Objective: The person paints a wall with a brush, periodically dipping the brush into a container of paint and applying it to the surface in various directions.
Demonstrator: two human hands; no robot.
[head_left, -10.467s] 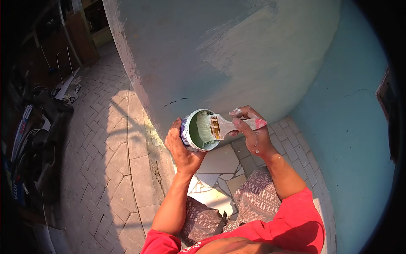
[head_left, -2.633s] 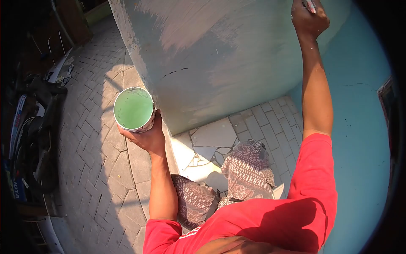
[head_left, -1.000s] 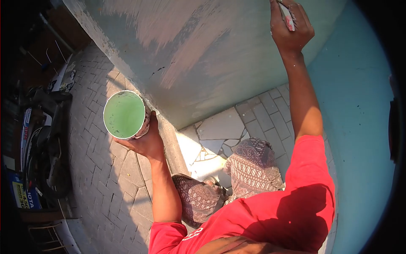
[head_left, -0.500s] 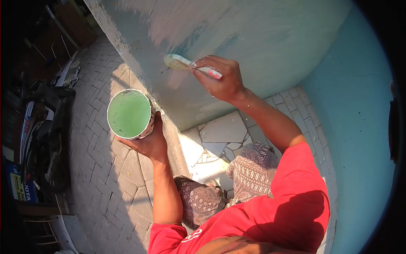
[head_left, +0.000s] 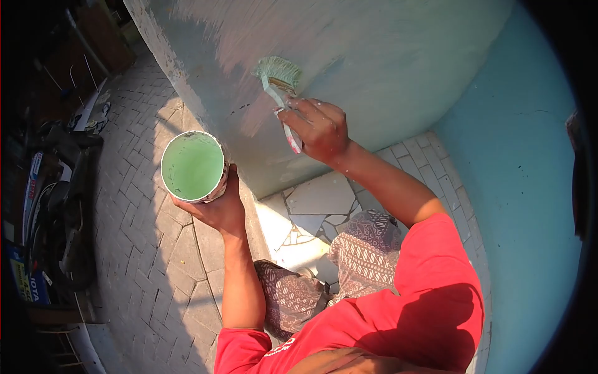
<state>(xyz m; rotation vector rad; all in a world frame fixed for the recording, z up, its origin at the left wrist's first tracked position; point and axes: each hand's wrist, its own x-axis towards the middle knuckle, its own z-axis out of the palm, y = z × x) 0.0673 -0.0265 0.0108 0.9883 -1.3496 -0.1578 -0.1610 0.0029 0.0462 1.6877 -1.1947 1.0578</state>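
My left hand [head_left: 219, 210] is wrapped round the underside of a round tub [head_left: 193, 166] with light green paint inside and a white rim. Higher up, my right hand [head_left: 319, 129] grips a paintbrush [head_left: 283, 103] by its white, red-marked handle. The brush's green-coated bristles are fanned out against the wall [head_left: 386, 68], which shows streaky pale green and pinkish patches. The tub is to the left of the brush, beside the wall's edge.
Grey paving [head_left: 134, 206] runs along the left, with a dark motorbike [head_left: 65, 212] at its far side. White broken-tile flooring [head_left: 321, 196] lies below the wall. A blue-green wall [head_left: 529, 187] stands at the right.
The brush has turned from pointing left to pointing up, its bristles now spread higher and further right on the wall. My right hand has shifted slightly left. The tub stays nearly where it was.
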